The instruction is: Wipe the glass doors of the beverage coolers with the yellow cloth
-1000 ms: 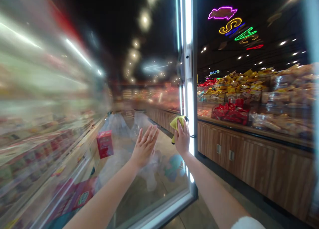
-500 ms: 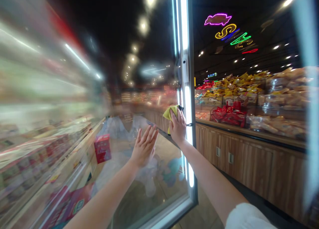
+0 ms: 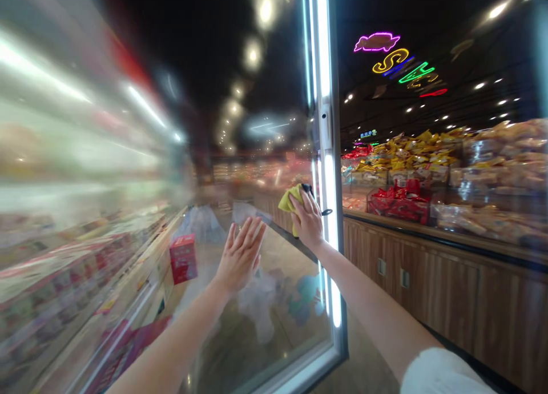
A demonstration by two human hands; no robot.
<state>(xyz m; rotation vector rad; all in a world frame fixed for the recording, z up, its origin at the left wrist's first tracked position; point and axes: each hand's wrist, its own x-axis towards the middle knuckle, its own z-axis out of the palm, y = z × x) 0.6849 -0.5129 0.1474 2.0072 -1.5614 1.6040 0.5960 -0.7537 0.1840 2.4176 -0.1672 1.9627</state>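
A tall glass door point(image 3: 265, 360) with a lit metal frame stands in front of me, reflecting ceiling lights. My right hand point(image 3: 309, 218) presses a yellow cloth point(image 3: 291, 198) with dark parts against the pane, close to the bright frame strip point(image 3: 329, 194). Its fingers lie over the cloth and cover much of it. To the left, my left hand point(image 3: 240, 251) is open with fingers stretched out and nothing held. Its palm faces the glass; I cannot tell whether it touches.
Blurred shelves of packaged goods point(image 3: 51, 285) run along the left. A red box point(image 3: 183, 258) shows beyond my left hand. At right, a wooden counter point(image 3: 449, 291) carries heaps of yellow and red packets point(image 3: 400, 202). Neon signs point(image 3: 377, 41) hang overhead.
My left hand has shifted slightly left across the pane. The cloth and right hand have moved slightly left relative to the door frame. The whole view has drifted a little.
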